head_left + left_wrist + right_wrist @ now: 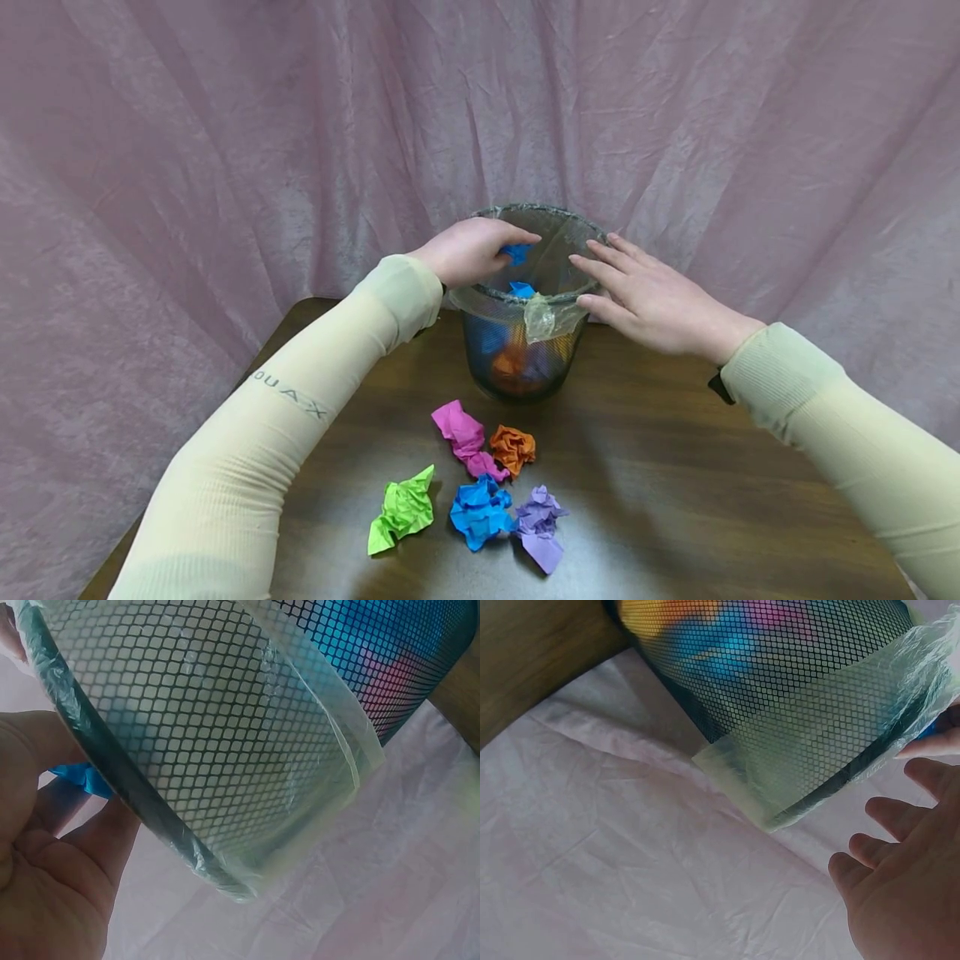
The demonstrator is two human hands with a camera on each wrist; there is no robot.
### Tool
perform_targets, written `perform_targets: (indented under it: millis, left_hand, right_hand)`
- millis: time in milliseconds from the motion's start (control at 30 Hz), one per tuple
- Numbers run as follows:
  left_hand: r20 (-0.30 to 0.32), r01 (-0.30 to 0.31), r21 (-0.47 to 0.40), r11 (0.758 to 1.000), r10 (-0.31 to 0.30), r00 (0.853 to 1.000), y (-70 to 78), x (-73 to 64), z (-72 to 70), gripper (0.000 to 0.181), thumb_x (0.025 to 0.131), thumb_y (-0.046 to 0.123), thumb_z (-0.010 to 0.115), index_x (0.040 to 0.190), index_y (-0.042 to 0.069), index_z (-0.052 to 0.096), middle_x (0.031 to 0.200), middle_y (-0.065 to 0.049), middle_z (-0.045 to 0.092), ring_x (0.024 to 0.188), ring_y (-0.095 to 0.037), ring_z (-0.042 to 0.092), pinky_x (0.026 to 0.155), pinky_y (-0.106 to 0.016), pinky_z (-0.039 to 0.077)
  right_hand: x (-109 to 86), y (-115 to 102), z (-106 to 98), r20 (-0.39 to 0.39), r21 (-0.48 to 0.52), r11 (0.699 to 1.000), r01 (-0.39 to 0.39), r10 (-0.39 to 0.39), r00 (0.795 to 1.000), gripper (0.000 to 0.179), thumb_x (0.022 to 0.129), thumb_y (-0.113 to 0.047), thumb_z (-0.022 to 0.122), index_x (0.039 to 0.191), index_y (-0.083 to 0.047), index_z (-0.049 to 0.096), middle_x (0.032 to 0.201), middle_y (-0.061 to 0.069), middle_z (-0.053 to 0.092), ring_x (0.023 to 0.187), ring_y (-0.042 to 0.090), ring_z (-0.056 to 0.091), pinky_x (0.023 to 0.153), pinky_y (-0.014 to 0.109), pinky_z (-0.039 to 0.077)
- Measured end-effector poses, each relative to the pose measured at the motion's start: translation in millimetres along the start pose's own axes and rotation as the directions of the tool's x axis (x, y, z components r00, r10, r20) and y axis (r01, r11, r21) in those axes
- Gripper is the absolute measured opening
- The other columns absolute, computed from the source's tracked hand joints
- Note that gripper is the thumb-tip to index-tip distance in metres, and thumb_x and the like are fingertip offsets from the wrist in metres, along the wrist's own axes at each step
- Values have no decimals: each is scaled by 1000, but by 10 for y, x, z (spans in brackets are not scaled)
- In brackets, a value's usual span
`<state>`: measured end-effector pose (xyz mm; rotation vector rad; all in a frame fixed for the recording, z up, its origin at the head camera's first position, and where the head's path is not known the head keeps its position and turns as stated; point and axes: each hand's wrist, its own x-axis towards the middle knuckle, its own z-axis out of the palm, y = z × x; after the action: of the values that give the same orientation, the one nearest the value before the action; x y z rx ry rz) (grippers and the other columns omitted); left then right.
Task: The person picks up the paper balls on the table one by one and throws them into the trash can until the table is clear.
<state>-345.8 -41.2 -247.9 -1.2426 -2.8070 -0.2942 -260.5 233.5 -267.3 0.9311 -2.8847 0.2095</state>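
pinching a crumpled blue paper (517, 253) between thumb and fingers, the left hand (471, 248) holds it at the mouth of the mesh bin (482, 379), while the right hand (654, 302) has its fingers spread and nearly straight near the rim's right side — holding nothing. a translucent liner (542, 322) folds over the rim, and coloured papers (512, 365) show through the mesh — on the table (697, 475) in front lie a pink wad (462, 435), an orange wad (513, 450), a green wad (405, 507), a second blue wad (480, 510) and a purple wad (539, 527).
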Motion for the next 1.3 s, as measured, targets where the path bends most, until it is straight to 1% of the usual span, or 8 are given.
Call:
perform_targets:
  millis: [233,400,600,767,933,1067,1200,1300]
  left_hand:
    - [1,-7,-3,1000,7,1000,28,-2,10,53,104,7,59,155,17,48,149,-3,55,132,-18,55,111,-34,42]
    - [1,-10,4,1000,10,1000,29,-5,16,57,105,12,59,159,17,41,155,-4,49,137,-19,51,113,-35,40]
    - [-29,3,0,1000,-3,1000,30,-26,25,58,106,32,58,160,20,39,164,-10,34,151,-28,31,121,-44,26]
    - [-84,12,49,999,-8,996,16,-61,-4,58,107,44,52,160,24,39,167,-10,27,154,-33,19,125,-48,12]
    - [-110,50,85,995,-40,993,-17,-139,-43,62,106,56,46,161,29,36,169,-6,21,156,-29,10,125,-51,2]
    - [-112,55,84,995,-45,993,-77,-225,-55,66,105,62,40,162,30,33,170,-6,18,157,-28,6,124,-52,-1]
    - [-114,64,82,995,-54,992,-150,-355,-61,69,104,65,37,163,31,29,171,-5,12,157,-27,1,124,-52,-3]
    - [-125,83,82,993,-72,989,-213,-479,-80,70,104,65,37,164,31,26,171,-4,7,157,-26,-1,124,-53,-3]
  right_hand:
    - [-7,1,10,-2,0,1000,-2,2,1000,68,108,-56,38,164,-17,27,168,15,20,156,34,5,123,55,13]
    - [-6,-1,17,-13,-8,1000,2,-2,1000,68,108,-54,39,163,-15,30,168,16,22,156,34,6,123,53,13]
    - [-21,-1,29,-5,-10,1000,-9,9,1000,69,108,-56,37,163,-15,29,168,15,21,157,32,5,123,54,13]
    - [-36,-11,36,-15,-16,1000,0,-1,1000,68,108,-55,38,163,-16,30,168,15,22,156,33,5,123,55,14]
    - [-53,-39,31,-16,-16,1000,11,-12,1000,67,108,-54,39,163,-17,29,168,15,22,156,34,6,123,56,14]
    - [-69,-82,35,-12,-19,1000,18,-18,1000,67,108,-55,39,164,-19,28,168,14,20,156,34,6,123,56,14]
    - [-96,-146,56,-18,-25,999,38,-39,999,68,107,-57,39,164,-21,27,169,10,19,157,31,5,123,55,14]
    - [-127,-210,68,-40,-37,996,79,-81,996,68,107,-56,41,164,-21,29,169,8,19,157,29,5,123,53,14]
